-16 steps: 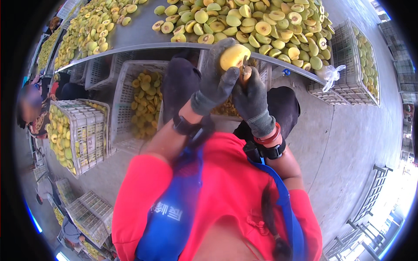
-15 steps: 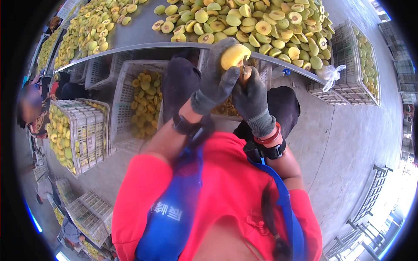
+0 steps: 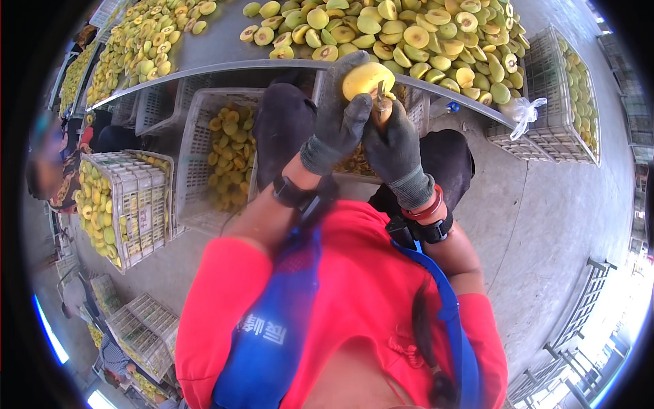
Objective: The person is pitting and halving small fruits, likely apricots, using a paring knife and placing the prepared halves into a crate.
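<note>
My left hand [image 3: 340, 119], in a dark grey knit glove, wraps round a yellow peach half [image 3: 362, 80]. My right hand [image 3: 395, 146], gloved the same way, grips a small knife [image 3: 383, 109] with a brownish handle. Its short metal blade is against the right side of the fruit. Part of the cut face is turned away, so I cannot tell how deep the blade sits. Both hands are close together over my knees, just in front of the metal table edge [image 3: 272, 63].
Peach halves [image 3: 422, 41] lie heaped on the table, with another heap [image 3: 146, 48] at far left. Crates of fruit stand below [image 3: 187, 163], at left [image 3: 143, 211] and at right [image 3: 545, 133]. A plastic bag [image 3: 524, 116] hangs at the table's corner. Another person [image 3: 51, 163] sits at left.
The peach half and both hands have shifted only slightly. The knife blade now shows more clearly against the fruit's side, its tip a little higher.
</note>
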Motion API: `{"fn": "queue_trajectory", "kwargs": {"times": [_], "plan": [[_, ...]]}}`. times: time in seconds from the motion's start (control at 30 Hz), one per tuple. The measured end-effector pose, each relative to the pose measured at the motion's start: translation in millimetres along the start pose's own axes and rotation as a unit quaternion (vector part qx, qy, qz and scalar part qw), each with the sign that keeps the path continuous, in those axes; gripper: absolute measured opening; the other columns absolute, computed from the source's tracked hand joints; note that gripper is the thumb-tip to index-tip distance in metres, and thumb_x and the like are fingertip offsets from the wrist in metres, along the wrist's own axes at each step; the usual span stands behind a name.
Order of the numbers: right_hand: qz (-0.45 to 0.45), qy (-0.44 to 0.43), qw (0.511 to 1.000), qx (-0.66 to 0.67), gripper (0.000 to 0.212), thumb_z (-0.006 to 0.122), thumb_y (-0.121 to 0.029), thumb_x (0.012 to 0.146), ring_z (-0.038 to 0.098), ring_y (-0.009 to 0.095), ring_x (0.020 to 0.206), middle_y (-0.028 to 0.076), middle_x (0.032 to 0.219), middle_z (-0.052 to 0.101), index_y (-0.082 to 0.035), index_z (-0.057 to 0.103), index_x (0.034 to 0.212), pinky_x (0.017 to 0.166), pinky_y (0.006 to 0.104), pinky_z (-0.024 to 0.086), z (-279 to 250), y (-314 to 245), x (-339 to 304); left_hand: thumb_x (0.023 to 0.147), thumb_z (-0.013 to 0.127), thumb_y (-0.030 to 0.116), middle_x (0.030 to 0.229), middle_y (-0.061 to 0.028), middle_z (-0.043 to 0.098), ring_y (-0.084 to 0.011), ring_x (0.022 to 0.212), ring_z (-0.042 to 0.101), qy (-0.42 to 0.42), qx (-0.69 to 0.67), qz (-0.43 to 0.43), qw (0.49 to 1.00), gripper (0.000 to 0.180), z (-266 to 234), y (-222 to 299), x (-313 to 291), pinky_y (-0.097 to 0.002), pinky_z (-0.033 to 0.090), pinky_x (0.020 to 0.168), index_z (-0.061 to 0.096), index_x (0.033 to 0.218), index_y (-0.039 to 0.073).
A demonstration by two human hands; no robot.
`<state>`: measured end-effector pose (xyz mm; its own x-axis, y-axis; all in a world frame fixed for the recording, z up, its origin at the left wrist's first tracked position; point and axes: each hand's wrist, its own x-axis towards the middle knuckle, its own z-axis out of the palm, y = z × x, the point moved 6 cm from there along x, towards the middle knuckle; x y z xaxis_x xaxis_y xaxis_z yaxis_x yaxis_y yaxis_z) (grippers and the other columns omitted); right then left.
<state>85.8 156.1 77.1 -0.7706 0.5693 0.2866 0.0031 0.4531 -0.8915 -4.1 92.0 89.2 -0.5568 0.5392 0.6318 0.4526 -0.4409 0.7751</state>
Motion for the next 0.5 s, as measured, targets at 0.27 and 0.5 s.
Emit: {"fn": "queue_trajectory", "kwargs": {"times": [0.27,0.5], "plan": [[-0.047,0.047,0.998,0.018,0.026,0.055,-0.001,0.081,0.061,0.026,0.078,0.015,0.087,0.059,0.001,0.051,0.107,0.068,0.0336,0.048,-2.1,-14.4,-6.4,0.091,0.052,0.036,0.121,-0.0149,0.045,-0.0231,0.111,0.048,0.001,-0.065,-0.042,0.997,0.058,-1.1,-5.6,-7.1,-0.0339,0.039,0.095,0.035,0.129,-0.004],[-0.038,0.025,0.998,0.038,0.028,0.053,-0.001,0.082,0.061,0.026,0.081,0.015,0.089,0.059,0.001,0.050,0.110,0.070,0.0337,0.047,-1.3,-18.2,-5.7,0.090,0.054,0.038,0.122,-0.0152,0.045,-0.0230,0.112,0.046,0.003,-0.017,-0.014,1.000,0.062,-4.9,1.0,-7.6,-0.0348,0.038,0.096,0.033,0.130,-0.004]]}}
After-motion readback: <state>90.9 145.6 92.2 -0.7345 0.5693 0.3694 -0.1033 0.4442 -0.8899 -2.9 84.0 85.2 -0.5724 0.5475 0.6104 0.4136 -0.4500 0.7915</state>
